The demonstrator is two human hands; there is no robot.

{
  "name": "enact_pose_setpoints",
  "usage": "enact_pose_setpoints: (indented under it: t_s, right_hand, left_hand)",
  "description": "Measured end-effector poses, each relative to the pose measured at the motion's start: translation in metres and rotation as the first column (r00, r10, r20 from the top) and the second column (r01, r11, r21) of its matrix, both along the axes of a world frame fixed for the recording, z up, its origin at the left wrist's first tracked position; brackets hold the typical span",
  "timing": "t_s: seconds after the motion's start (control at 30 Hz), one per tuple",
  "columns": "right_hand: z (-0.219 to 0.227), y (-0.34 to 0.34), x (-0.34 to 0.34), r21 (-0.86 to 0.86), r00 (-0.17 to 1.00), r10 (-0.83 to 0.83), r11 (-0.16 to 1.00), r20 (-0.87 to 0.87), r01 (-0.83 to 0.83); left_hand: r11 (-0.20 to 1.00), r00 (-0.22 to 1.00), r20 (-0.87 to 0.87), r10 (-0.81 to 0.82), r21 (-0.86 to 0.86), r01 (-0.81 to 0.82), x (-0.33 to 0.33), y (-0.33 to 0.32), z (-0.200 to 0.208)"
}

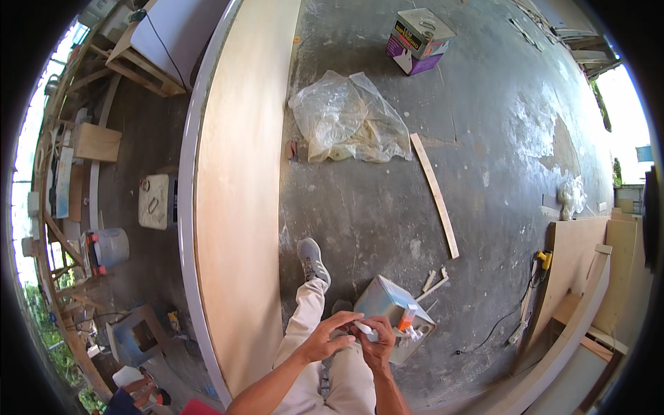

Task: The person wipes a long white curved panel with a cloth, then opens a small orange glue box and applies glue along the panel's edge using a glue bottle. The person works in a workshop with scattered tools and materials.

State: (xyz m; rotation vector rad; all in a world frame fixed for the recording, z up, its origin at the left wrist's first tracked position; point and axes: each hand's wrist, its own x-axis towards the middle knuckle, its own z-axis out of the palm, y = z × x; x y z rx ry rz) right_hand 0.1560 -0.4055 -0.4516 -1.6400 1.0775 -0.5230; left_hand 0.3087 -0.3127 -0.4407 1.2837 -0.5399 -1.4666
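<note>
Low in the view, my right hand (377,340) is closed around a small white object with a narrow tip (363,327), perhaps a small bottle; most of it is hidden by the fingers. Beside it, my left hand (325,340) has its fingers stretched out and its thumb apart, with the fingertips close to the white tip. Whether they touch it I cannot tell. Just right of my hands stands a square metal tin (389,299). An orange and white bottle (407,318) and some crumpled white material (413,333) are on its top.
A long pale wooden panel (238,207) with a white edge runs along my left. Ahead on the concrete floor lie a clear plastic sheet (349,117) and a wooden strip (434,197); a purple and black tin (420,43) stands farther off. Boards (570,277) lean at right near a yellow tool (544,259).
</note>
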Motion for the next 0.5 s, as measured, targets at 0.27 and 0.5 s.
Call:
enact_pose_setpoints:
  t_s: [0.27, 0.5]
  right_hand:
    - [-0.024, -0.029, 0.161, 0.113, 0.933, 0.256, 0.95, 0.252, -0.291]
    - [-0.027, -0.064, 0.226, 0.055, 0.921, 0.293, 0.947, 0.259, -0.317]
  left_hand:
    - [0.978, 0.901, 0.392, 0.186, 0.016, -0.209, 0.144, -0.014, 0.011]
    - [0.981, 0.834, 0.526, 0.168, -0.002, -0.196, 0.199, -0.046, 0.007]
